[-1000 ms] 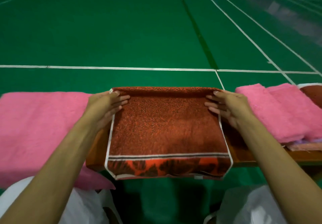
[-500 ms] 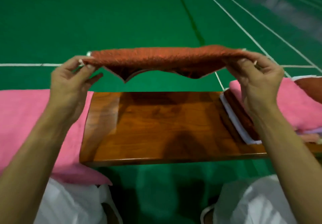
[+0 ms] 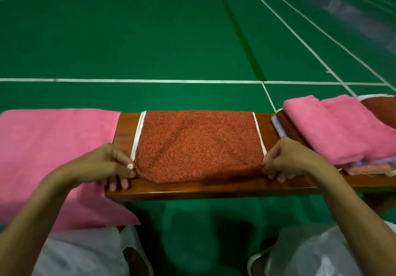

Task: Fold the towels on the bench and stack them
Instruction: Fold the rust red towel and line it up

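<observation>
Towel [image 3: 197,145] lies lengthwise along bench [image 3: 192,190], left hand [image 3: 102,164] and right hand [image 3: 289,160] pinching its near corners.

On bench [image 3: 214,190]: middle towel [image 3: 197,145]; spread towel [image 3: 53,147] left; stack [image 3: 334,130] right.

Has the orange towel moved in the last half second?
Yes. The orange towel has come down from above the bench and now lies flat on it.
</observation>
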Tool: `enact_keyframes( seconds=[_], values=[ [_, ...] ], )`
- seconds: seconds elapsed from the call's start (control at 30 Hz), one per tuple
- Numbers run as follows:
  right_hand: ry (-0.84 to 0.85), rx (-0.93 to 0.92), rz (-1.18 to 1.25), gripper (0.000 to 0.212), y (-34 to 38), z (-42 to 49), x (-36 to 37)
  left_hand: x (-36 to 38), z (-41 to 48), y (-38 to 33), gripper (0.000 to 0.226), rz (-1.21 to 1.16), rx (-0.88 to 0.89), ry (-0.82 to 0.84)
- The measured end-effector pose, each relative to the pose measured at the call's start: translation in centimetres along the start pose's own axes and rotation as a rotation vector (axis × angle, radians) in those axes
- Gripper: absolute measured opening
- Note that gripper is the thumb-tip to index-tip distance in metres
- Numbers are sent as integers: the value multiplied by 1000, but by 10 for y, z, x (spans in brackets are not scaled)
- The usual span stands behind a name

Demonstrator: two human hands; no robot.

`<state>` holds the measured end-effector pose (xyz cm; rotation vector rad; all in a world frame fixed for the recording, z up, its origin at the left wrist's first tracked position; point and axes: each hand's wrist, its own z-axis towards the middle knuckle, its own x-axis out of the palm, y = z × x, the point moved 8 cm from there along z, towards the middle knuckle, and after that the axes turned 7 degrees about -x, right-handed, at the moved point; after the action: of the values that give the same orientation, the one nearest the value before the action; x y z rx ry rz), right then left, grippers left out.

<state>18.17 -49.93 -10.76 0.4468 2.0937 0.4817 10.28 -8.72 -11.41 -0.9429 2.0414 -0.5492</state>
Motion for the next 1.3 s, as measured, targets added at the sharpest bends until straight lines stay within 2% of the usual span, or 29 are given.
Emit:
enact_keyframes(
  seconds=[0.1,0.2,0.23,0.33,0.4,0.43,0.5,0.53,0.6,0.67,0.7,0.77,0.87,0.93,1.07,1.3],
  values=[
    [143,23,-127,17,-2,-6,4,11,-2,3,22,55,6,150],
    [296,42,-230,19,-4,-13,14,23,-4,4,11,136,18,295],
    [340,42,-269,18,-4,-15,17,26,-6,4,5,164,15,340],
    [472,61,-372,9,1,-27,21,31,-11,6,15,284,-8,491],
    [533,39,-414,4,7,-40,13,31,-14,-2,15,290,28,527],
    [531,-10,-403,6,13,-46,7,28,-12,-8,14,240,73,475],
    [379,-150,-281,10,32,-45,-9,13,-2,-31,15,55,182,194],
    [229,-229,-206,11,42,-38,-18,2,5,-41,16,-56,222,-2],
    [-175,-340,-147,19,54,-16,-32,-15,16,-56,18,-191,300,-411],
    [-514,-426,-180,23,68,1,-25,-15,21,-73,19,-26,377,-735],
    [-584,-471,-202,30,78,8,-13,-6,25,-84,32,113,404,-804],
    [-544,-569,-266,55,99,23,19,16,41,-98,57,314,450,-795],
    [-494,-710,-375,71,132,31,55,53,54,-123,68,478,529,-756],
    [-459,-745,-400,73,138,39,72,69,66,-128,70,567,530,-725],
    [-386,-684,-404,70,124,55,83,81,87,-122,71,664,458,-651],
    [-340,-571,-519,70,94,65,77,83,98,-95,74,672,316,-590]
  ],
)
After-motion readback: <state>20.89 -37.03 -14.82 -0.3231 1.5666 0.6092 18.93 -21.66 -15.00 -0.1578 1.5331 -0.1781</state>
